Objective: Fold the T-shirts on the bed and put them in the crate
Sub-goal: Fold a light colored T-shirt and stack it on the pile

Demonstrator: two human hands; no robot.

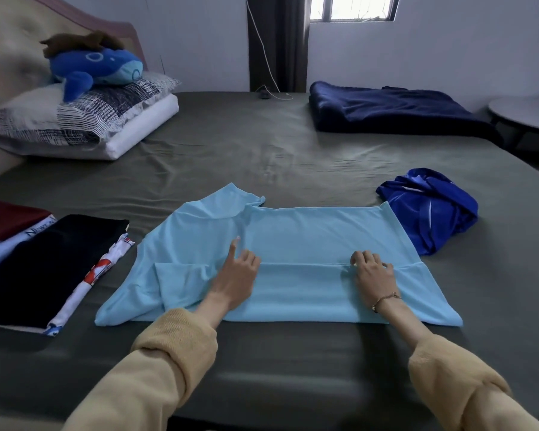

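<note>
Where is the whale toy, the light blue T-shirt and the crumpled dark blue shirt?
whale plush toy [98,66], head view, on its blue body.
light blue T-shirt [308,234], head view, on its flat middle.
crumpled royal-blue shirt [430,209], head view, on its bunched centre.

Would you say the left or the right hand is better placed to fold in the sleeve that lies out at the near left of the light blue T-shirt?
Left, probably. The left hand rests on the light blue T-shirt right beside that sleeve, forefinger out. The right hand pinches the folded edge far over on the other side.
</note>
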